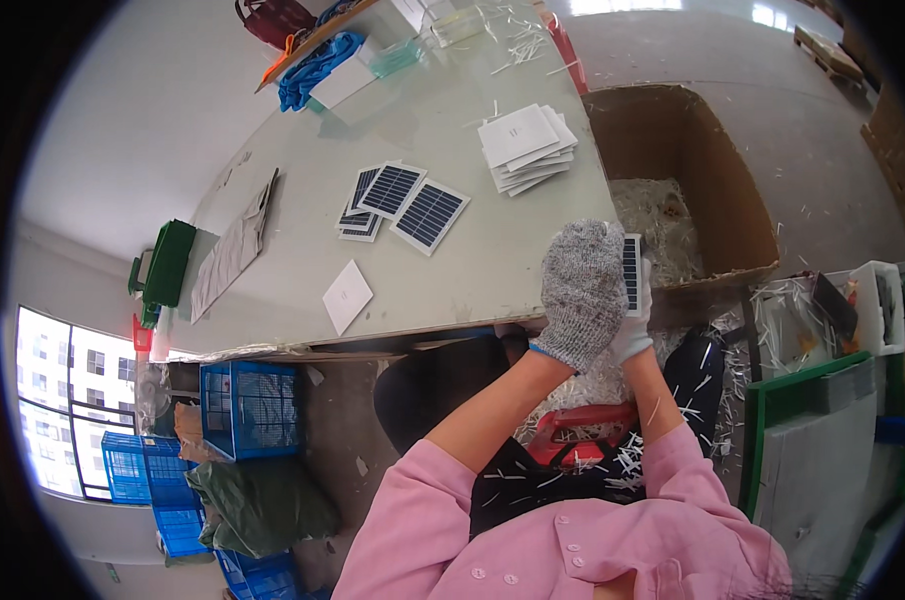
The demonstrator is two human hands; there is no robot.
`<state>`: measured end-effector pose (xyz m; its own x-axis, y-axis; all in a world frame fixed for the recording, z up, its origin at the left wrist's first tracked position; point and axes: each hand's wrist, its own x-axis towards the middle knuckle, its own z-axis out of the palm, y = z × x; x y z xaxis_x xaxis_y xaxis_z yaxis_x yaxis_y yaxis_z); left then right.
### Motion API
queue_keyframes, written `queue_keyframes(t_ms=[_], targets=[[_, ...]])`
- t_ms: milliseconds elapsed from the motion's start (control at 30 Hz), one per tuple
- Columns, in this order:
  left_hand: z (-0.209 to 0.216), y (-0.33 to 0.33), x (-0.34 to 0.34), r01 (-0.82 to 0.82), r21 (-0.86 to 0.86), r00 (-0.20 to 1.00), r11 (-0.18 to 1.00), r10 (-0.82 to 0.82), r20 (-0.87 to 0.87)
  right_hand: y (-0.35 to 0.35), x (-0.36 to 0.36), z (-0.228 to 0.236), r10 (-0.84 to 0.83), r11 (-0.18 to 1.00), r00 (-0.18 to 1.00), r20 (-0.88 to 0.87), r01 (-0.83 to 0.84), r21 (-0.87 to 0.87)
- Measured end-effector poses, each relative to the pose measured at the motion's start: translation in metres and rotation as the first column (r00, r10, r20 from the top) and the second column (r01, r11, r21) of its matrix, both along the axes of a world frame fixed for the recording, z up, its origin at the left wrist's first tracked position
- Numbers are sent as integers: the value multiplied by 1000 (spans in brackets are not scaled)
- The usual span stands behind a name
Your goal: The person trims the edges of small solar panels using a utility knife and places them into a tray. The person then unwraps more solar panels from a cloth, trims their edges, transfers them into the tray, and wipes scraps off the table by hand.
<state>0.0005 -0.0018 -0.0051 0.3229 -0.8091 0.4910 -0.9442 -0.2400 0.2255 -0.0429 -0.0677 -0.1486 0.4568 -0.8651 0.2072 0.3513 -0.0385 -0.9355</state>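
The left hand (583, 297) and right hand (637, 318) held a small solar panel (632, 274) between them at the table's (443, 288) near right corner, presumably so that white trimmings (661, 218) could drop into the carton (741, 215).

This looks like a workshop or small factory floor. On a broad, pale grey-green worktable (453, 270) lie small, rectangular dark-blue solar panels with white borders (431, 216) and, farther right, a stack of square white plates (520, 138). Thin white offcut strips (526, 46) litter it (the floor too). A large brown cardboard box (733, 215) stands right; blue plastic lattice crates (216, 415) stand left, and a pale wooden pallet (828, 53) lies far right.
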Motion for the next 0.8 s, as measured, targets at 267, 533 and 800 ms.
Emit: queue_keyframes(t_ms=[267, 533, 800], targets=[[19, -5, -4, 106, -86, 993, 991, -110, -37, -10, -35, 4, -274, 951, 941, -197, 235, -199], [18, -7, -4, 125, -76, 991, 989, -128, -32, 3, -79, 55, -187, 970, 977, -99, 200, 139], [32, 21, 13, -59, -142, 928, 988, 2, -374, 9, -104, 120, 85, 966, 975, 208, -131, 223]])
